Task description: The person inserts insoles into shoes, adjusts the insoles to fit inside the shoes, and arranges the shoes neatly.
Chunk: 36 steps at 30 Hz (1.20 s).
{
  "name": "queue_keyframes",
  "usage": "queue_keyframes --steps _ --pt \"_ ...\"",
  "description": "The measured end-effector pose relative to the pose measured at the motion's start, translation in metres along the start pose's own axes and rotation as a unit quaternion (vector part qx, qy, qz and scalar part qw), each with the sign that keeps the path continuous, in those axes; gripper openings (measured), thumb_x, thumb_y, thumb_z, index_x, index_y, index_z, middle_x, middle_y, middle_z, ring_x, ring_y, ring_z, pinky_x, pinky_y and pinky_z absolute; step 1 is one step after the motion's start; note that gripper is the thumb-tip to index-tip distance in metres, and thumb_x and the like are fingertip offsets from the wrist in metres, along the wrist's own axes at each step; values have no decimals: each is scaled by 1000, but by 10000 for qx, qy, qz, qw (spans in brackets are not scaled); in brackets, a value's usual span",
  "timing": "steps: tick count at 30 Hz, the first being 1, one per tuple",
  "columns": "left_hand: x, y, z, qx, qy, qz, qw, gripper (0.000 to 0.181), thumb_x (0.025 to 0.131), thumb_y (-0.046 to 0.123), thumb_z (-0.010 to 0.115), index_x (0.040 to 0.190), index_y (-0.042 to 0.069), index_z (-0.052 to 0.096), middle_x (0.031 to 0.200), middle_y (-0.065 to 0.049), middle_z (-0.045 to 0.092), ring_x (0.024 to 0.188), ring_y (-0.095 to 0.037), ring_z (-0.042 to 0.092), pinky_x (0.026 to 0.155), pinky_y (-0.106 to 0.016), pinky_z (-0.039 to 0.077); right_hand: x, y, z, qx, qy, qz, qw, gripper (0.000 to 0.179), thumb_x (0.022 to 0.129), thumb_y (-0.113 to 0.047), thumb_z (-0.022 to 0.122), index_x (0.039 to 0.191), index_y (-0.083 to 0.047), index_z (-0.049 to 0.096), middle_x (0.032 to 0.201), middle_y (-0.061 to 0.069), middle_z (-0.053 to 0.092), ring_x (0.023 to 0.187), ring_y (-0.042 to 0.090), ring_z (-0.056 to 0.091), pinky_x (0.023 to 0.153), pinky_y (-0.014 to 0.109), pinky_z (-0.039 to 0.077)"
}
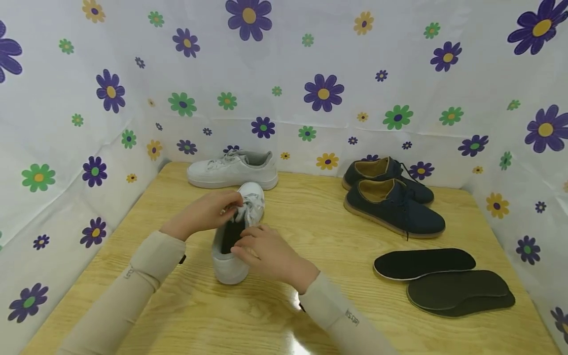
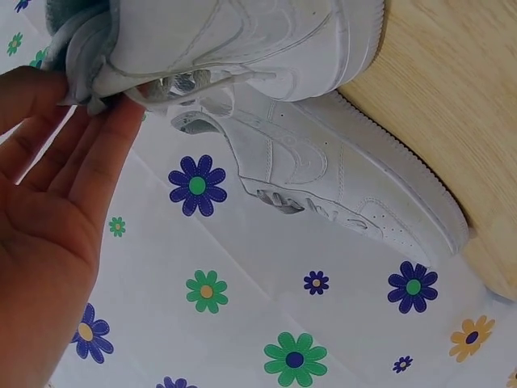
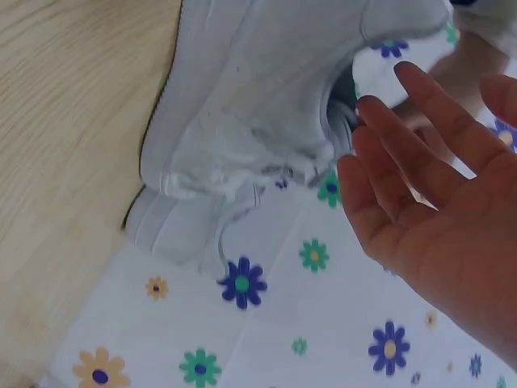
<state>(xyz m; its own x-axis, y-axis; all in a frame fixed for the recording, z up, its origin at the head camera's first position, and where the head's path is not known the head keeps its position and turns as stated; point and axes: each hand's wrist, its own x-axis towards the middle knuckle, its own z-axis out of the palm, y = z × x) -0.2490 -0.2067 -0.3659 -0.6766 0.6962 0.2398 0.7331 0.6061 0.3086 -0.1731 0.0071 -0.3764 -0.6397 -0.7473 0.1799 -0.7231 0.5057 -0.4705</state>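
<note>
A white sneaker [image 1: 231,268] stands on the table with its toe pointing away and its heel nearest. Inside its opening a black insole [image 1: 231,235] shows. My left hand [image 1: 208,212] pinches the sneaker's tongue [image 2: 85,61] between thumb and fingers, as the left wrist view shows. At the right side of the collar is my right hand [image 1: 270,251], fingers loosely bent and holding nothing. In the right wrist view its fingers [image 3: 416,166] are spread beside the shoe's opening.
Behind stands another white sneaker [image 1: 222,172], lying lengthwise by the flowered cloth [image 1: 293,64]. Two navy lace-up shoes [image 1: 399,209] sit at the back right. In front of them several dark insoles [image 1: 423,264] lie flat, some overlapping, on the wooden table [image 1: 306,217].
</note>
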Motion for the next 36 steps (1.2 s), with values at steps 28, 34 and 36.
queue_keyframes --steps 28,34,36 --pt "-2 17 -8 242 -219 -288 9991 20 78 -7 69 95 -1 61 92 -11 57 79 -24 57 72 -38 49 -94 39 -84 599 1787 1071 9762 21 97 -18 58 111 -6 69 102 3 66 97 20 60 84 40 49" --pt "3 23 -14 254 -573 -439 9971 20 80 -4 71 97 -1 61 94 -11 57 77 -23 55 70 -37 48 -103 44 -92 691 1692 1310 9744 23 98 -18 56 113 -5 68 102 5 66 98 23 59 84 44 48" --pt "6 24 -17 257 -635 -439 9967 19 81 -2 71 97 0 61 93 -12 57 78 -25 55 71 -37 48 -106 46 -94 685 1685 1397 9733 23 99 -18 55 112 -4 68 101 5 66 97 23 59 83 45 48"
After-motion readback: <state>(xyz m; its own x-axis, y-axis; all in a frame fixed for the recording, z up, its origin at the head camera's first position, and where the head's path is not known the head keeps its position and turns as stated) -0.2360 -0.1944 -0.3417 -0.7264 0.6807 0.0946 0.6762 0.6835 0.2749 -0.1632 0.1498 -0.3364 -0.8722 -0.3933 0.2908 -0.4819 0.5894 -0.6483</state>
